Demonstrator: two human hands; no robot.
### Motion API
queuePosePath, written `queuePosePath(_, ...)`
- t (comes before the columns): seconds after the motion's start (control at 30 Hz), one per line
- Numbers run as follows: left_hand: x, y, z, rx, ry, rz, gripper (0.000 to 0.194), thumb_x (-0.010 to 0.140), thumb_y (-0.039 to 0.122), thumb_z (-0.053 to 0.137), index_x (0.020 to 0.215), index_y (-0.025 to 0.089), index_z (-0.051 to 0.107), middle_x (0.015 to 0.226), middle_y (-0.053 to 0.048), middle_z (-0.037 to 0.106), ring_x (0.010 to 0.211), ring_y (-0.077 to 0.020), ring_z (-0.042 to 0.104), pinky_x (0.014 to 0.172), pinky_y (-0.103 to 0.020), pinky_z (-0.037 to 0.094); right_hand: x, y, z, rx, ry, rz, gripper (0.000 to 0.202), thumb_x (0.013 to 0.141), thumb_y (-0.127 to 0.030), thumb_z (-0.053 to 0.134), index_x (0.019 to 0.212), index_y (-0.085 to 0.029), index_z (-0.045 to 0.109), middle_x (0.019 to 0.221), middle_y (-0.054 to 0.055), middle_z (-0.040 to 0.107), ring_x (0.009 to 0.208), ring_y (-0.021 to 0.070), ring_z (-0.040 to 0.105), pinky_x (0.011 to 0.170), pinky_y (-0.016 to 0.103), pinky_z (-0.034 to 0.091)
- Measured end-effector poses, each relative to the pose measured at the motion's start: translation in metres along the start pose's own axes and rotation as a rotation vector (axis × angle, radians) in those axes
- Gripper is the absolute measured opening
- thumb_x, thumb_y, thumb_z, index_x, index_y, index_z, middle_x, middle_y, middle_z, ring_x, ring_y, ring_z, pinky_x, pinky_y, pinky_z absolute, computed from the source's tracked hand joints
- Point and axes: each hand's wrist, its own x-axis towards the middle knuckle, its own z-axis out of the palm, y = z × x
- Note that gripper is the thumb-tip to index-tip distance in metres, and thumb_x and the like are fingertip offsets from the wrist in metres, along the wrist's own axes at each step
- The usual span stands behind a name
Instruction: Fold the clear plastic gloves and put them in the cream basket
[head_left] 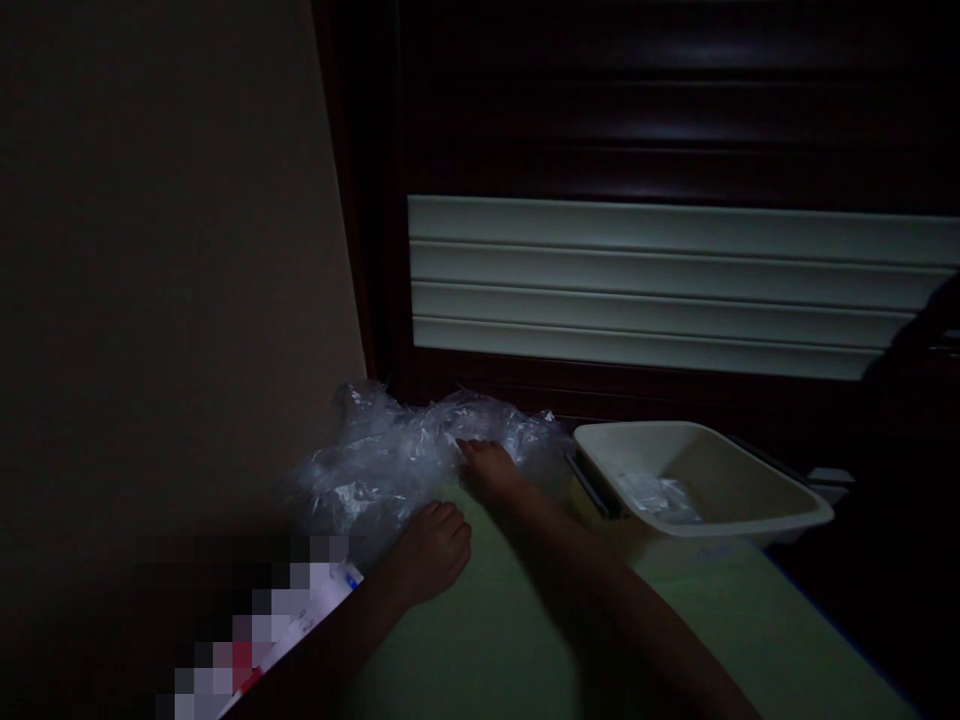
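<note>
Crumpled clear plastic bags (397, 455) lie in a loose heap at the far end of a pale green surface (495, 640). My right hand (491, 470) reaches to the near edge of the heap, its fingers stretched out over the plastic. Whether it presses on the film is hard to tell in the dim light. Closer to me, my left hand (435, 550) is curled closed just above or on the green surface, beside the heap. Its palm faces away, so anything inside it is hidden.
A cream plastic tub (735, 523) with dark handles stands at the right, holding a small clear packet (660, 497). Behind is a dark panel with white slats (637, 290). A plain wall (172, 250) rises at left. A white printed item (322, 600), partly pixelated, lies lower left.
</note>
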Motion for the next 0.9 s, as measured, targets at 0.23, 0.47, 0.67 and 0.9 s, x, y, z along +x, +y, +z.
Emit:
queuePosePath(0.23, -0.001, 0.000, -0.002, -0.004, -0.036, -0.014, 0.023, 0.094, 0.029, 0.057, 0.112, 0.015, 0.058, 0.110, -0.008, 0.061, 0.090, -0.0200, 0.062, 0.078, -0.039, 0.054, 0.001, 0.001, -0.008, 0.108, -0.002, 0.071, 0.030, 0.093, -0.031, 0.057, 0.119, -0.017, 0.056, 0.120, 0.009, 0.058, 0.099, 0.0221, 0.061, 0.082, 0.042, 0.052)
queuePosePath(0.47, -0.002, 0.000, 0.002, -0.027, -0.040, -0.011, 0.024, 0.094, 0.029, 0.057, 0.114, 0.015, 0.057, 0.112, -0.008, 0.060, 0.093, -0.0209, 0.062, 0.079, -0.040, 0.054, -0.007, 0.008, -0.039, 0.252, 0.171, 0.260, 0.031, 0.093, -0.031, 0.057, 0.120, -0.017, 0.055, 0.119, 0.008, 0.058, 0.099, 0.0222, 0.061, 0.082, 0.042, 0.053)
queuePosePath(0.67, -0.001, -0.002, 0.003, -0.155, 0.016, -0.035, 0.026, 0.094, 0.029, 0.057, 0.116, 0.015, 0.056, 0.114, -0.009, 0.059, 0.095, -0.0217, 0.062, 0.081, -0.041, 0.053, -0.012, 0.003, -0.065, 0.356, 0.305, 0.408, 0.030, 0.093, -0.032, 0.057, 0.119, -0.016, 0.056, 0.117, 0.009, 0.059, 0.098, 0.0227, 0.062, 0.080, 0.041, 0.053)
queuePosePath(0.9, 0.002, 0.004, -0.002, -0.527, 0.167, -0.207, 0.026, 0.094, 0.030, 0.057, 0.115, 0.015, 0.057, 0.116, -0.009, 0.058, 0.098, -0.0225, 0.061, 0.083, -0.043, 0.052, -0.012, -0.007, -0.066, 0.455, 0.342, 0.368, 0.029, 0.093, -0.031, 0.056, 0.119, -0.017, 0.056, 0.118, 0.008, 0.059, 0.097, 0.0216, 0.061, 0.081, 0.041, 0.053)
